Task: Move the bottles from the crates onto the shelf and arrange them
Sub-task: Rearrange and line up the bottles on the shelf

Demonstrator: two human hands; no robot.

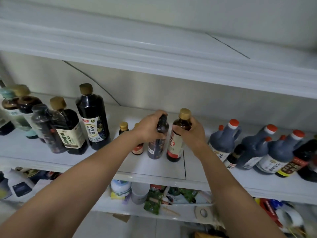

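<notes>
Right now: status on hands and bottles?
Left hand grips dark bottle. Right hand grips gold-capped bottle. Both upright on shelf. Nothing blocking.

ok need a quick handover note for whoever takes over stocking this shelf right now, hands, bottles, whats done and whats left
Left hand: gripping the top of the dark bottle, which stands on the middle shelf.
Right hand: gripping the neck of the gold-capped bottle, upright right beside the dark one.
Done: tall dark bottles grouped at left, red-capped jugs at right, two small bottles behind the left hand.
Left: release these two near the front edge and straighten the rows. The crates are out of view, so I cannot tell how many bottles remain.
</notes>
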